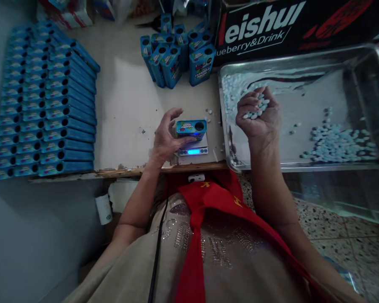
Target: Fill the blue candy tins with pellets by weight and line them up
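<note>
My left hand [166, 136] is beside a blue candy box [189, 125] with a round dark hole in its top. The thumb lies along the box's near side, and the index finger is held apart from it at the far left corner. Under the box is a small digital scale [204, 144] with a lit blue display. Above the left part of a metal tray [233, 165], my right hand [262, 118] is turned up and curled around a handful of pale blue candies [255, 108]. Loose candies [339, 143] lie in a heap at the tray's near right.
Stacked blue boxes [50, 101] fill the table's left side. Several more boxes [173, 59] stand at the back middle, near dark-handled pliers [154, 23]. A black printed carton [290, 29] is behind the tray. The wooden table edge [139, 171] runs in front of me.
</note>
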A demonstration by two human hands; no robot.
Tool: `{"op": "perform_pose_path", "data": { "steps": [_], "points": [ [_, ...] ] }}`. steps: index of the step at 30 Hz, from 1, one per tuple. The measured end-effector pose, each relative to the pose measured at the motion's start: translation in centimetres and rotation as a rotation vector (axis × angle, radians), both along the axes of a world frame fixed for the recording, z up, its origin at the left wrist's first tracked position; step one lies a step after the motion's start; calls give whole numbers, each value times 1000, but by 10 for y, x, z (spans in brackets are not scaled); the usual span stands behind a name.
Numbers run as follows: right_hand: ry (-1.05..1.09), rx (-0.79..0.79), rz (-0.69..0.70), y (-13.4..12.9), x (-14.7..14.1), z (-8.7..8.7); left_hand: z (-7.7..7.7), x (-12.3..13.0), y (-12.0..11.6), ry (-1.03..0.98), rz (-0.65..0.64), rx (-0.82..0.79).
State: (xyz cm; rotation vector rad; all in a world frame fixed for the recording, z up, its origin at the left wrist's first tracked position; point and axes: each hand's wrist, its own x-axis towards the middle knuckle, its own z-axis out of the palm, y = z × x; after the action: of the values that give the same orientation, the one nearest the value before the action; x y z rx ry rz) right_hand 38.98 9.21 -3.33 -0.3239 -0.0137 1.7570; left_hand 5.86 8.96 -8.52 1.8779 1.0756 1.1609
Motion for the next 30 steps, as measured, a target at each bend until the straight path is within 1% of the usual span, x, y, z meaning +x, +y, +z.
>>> {"op": "perform_pose_path", "data": {
  "steps": [3, 5, 7, 9, 12, 14, 17, 20, 22, 24, 27, 30],
  "points": [
    [-76, -80, -106, 0, -19, 17, 7, 7, -2, -39, -20, -124],
    [-57, -106, -141, -1, -27, 29, 16, 17, -1, -39, 1, -143],
    [-53, -111, -163, -1, -32, 41, 30, 31, 3, -46, 9, -109],
    [-105, -80, -203, -2, -33, 53, 47, 47, 9, -51, -20, -63],
    [-277, -17, -268, 0, -32, 71, 67, 74, 17, -69, -92, 18],
    [-415, -5, -310, 1, -30, 80, 73, 91, 22, -76, -120, 69],
    [-588, 9, -419, 3, -25, 87, 74, 118, 27, -48, -128, 115],
    [-695, 60, -535, 1, -20, 88, 70, 141, 29, -7, -146, 132],
    [-749, 92, -584, -1, -16, 87, 68, 154, 30, 1, -165, 144],
    [-805, 91, -601, -3, -11, 84, 66, 165, 30, -8, -182, 151],
    [-817, 38, -617, -3, -2, 78, 64, 174, 28, -14, -185, 142],
    [-745, 25, -624, -2, 3, 72, 63, 177, 25, 6, -176, 141]
  ]
}}
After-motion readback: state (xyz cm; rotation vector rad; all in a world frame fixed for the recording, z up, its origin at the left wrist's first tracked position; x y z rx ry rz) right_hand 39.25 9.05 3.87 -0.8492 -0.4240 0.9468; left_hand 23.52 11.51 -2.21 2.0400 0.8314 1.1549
